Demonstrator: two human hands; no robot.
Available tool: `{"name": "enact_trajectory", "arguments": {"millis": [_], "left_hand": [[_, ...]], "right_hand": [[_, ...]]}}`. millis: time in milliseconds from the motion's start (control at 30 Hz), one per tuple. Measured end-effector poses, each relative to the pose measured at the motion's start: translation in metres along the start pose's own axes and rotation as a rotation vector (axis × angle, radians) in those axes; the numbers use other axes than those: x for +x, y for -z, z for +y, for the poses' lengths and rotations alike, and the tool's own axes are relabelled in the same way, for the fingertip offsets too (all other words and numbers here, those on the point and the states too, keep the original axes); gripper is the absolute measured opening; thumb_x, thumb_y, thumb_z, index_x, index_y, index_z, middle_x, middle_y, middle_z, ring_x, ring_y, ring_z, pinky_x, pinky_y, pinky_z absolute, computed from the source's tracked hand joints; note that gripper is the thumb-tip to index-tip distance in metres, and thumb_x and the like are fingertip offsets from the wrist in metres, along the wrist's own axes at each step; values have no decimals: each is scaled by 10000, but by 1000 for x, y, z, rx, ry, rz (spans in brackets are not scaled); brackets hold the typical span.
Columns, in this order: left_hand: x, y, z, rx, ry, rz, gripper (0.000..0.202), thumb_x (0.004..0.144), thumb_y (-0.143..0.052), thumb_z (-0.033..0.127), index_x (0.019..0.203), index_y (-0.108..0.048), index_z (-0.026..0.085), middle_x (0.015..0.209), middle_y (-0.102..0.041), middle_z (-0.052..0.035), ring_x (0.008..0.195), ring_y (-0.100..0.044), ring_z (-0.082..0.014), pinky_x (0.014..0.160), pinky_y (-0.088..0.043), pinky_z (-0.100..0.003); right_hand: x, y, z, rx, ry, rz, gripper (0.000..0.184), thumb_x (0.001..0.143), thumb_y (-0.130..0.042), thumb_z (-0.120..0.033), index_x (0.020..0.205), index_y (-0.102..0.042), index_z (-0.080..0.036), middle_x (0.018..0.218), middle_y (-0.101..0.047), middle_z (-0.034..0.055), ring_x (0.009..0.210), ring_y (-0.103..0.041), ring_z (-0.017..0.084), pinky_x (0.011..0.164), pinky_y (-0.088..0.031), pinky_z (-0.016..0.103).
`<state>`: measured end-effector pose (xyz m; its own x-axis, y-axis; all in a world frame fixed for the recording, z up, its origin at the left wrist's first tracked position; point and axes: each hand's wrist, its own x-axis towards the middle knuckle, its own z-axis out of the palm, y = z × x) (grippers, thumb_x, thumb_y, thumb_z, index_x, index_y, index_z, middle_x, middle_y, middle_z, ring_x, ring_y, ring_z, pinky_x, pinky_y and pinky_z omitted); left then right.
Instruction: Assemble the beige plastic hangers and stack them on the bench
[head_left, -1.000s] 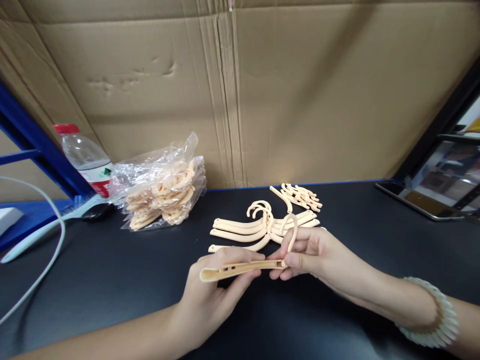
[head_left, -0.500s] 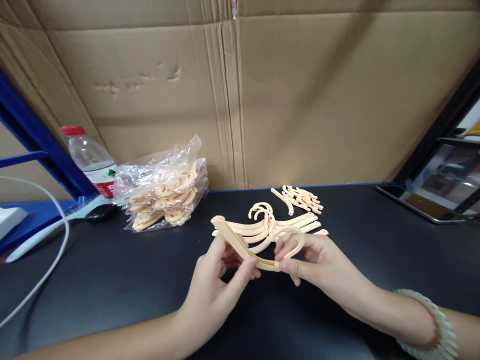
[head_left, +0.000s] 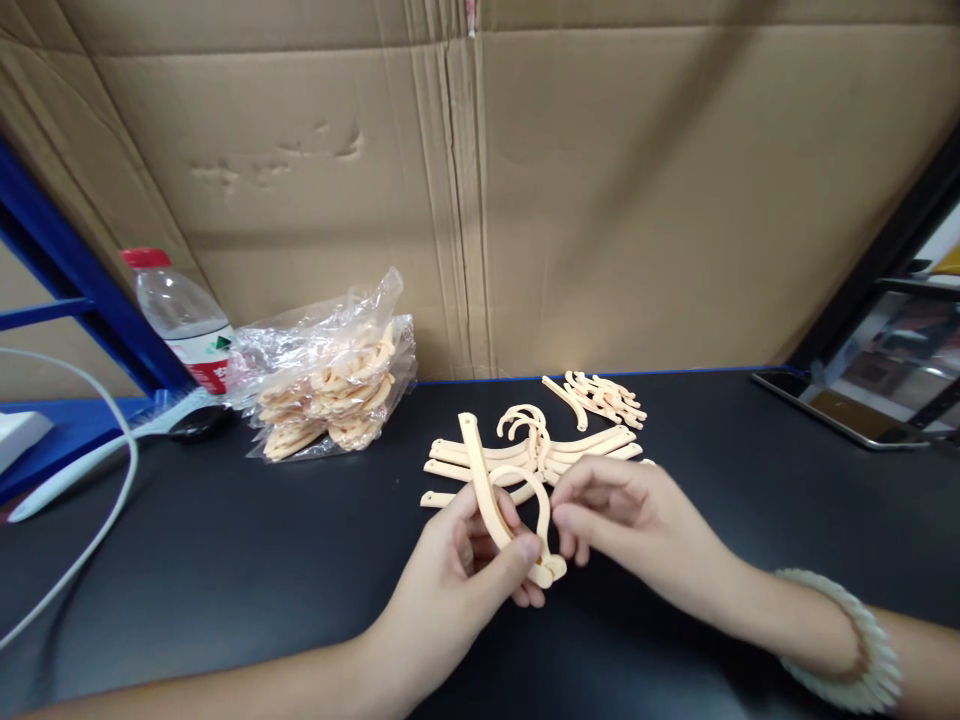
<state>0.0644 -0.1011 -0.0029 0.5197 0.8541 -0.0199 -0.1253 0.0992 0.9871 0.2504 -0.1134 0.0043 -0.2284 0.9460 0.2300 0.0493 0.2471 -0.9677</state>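
Observation:
My left hand (head_left: 469, 560) grips a cream plastic hanger piece, with the thumb pressed on it near its lower end. This piece is a curved hanger arm (head_left: 481, 470) that points up and away, joined at the bottom to a hook (head_left: 543, 505) that bends over to the left. My right hand (head_left: 630, 515) is just right of the hook, fingers loosely curled and thumb a little apart, with nothing seen between them. Whether a fingertip brushes the hook is hard to tell. Behind both hands lie several hangers (head_left: 600, 440) stacked on the black table, partly hidden.
A small pile of loose cream hanger parts (head_left: 607, 398) lies farther back. To the left are a clear plastic bag (head_left: 330, 385) of similar parts, a red-capped bottle (head_left: 184, 320), a black-and-pale-blue utensil (head_left: 90, 475) and a white cable (head_left: 124, 500). A tablet-like device (head_left: 840, 405) rests at right.
The hanger piece has turned in my left hand, its arm now steeper and its hook upright. My right hand has let go of the hook and moved slightly right.

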Motion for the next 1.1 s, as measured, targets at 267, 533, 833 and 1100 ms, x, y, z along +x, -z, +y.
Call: {"name": "enact_trajectory", "arguments": {"millis": [267,533,833,1100], "left_hand": [[2,3,-2,-2,-20,-20,306,821,-695,356,810,-443,183,712,-617,37,582,-641,-98,564,-516,-207],[0,3,-1,-37,-27,-68,333,849,-648,400,796,-389,197,777,-578,45,575,-653,-105,529,-508,-211],[2,3,-6,3,-6,-3,380,811,-689,405,801,-366,206,686,-607,46,488,-607,-92,448,-459,-186],[1,4,-5,-39,-36,-10,389,781,-743,314,807,-370,205,712,-624,49,544,-622,-86,525,-491,-197]], "right_hand": [[50,105,20,-1249,533,-24,273,945,-441,-171,1106,-656,-216,972,-627,90,871,-583,202,720,-487,326],[69,94,32,-1197,314,-61,213,939,-497,-317,846,-664,-223,748,-544,26,694,-508,180,643,-445,311],[59,92,28,-785,438,168,212,936,-478,-305,927,-676,-230,921,-546,57,798,-563,173,690,-476,321],[40,66,7,112,100,290,180,846,-671,-329,966,-633,-200,1129,-662,80,887,-686,173,748,-548,286]]}}
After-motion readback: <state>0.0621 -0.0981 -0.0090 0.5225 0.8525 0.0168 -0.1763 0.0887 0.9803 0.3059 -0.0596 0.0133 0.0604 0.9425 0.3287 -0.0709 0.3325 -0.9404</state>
